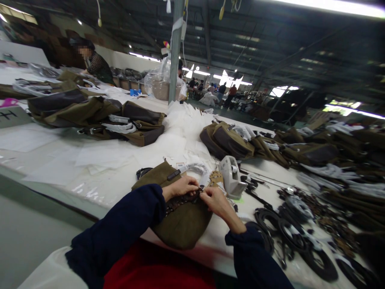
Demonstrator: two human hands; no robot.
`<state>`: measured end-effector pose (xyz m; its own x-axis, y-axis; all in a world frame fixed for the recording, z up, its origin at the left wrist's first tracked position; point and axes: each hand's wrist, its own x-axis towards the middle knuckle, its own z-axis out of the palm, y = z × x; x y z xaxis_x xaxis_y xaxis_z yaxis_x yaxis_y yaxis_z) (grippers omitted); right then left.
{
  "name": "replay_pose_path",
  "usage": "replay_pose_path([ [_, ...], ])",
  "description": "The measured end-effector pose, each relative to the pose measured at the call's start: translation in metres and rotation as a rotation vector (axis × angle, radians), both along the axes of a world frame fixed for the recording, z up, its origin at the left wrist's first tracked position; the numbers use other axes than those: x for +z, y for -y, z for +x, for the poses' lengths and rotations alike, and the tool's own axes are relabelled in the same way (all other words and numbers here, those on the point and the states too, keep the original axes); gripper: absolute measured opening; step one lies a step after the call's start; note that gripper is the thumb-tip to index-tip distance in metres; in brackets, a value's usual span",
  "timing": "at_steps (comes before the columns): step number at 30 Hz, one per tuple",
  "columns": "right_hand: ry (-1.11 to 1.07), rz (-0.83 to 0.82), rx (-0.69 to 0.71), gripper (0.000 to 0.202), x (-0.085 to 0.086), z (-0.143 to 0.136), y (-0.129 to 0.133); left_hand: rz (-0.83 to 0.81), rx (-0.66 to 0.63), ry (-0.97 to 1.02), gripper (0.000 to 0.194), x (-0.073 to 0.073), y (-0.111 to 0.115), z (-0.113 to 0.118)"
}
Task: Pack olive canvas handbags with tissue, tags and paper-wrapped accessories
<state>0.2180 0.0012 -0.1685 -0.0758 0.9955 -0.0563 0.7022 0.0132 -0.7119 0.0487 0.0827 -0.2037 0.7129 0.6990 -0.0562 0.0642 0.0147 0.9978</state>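
An olive-green handbag (pixel 183 226) lies at the table's front edge, its plastic-wrapped handle (pixel 198 166) arching at the far side. A dark braided strap (pixel 172 205) runs across the bag. My left hand (pixel 185 186) rests over the bag with its fingers pinched on the strap near its right end. Close beside it, my right hand (pixel 213 198) is closed in a pinch at the same end, by a small dark fitting (pixel 201 188). What exactly lies between the right fingertips is too small to make out.
A grey tape dispenser (pixel 231 176) stands right of the bag. Coiled black straps (pixel 291 235) and a heap of metal-and-brown fittings (pixel 327 220) lie further right. More olive bags (pixel 225 138) are piled behind and at left (pixel 75 108). White paper sheets (pixel 99 152) cover the table. A co-worker (pixel 96 60) stands at far left.
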Motion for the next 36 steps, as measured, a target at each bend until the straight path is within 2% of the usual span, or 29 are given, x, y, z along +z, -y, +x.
replay_pose_path([
  [11,-0.042,0.030,-0.059,0.027,-0.005,0.004,0.005,-0.192,-0.038,0.063,0.030,-0.005,-0.005,-0.005],
  [21,0.013,-0.001,0.061,0.024,0.004,0.005,0.003,-0.211,0.011,0.028,0.030,-0.005,-0.006,-0.002],
  [28,0.057,-0.027,0.125,0.023,0.004,0.006,-0.001,-0.199,0.023,0.006,0.039,-0.001,-0.002,-0.002],
  [36,0.047,-0.075,0.185,0.021,0.009,0.005,-0.002,-0.187,0.037,-0.010,0.042,-0.003,-0.003,0.000],
])
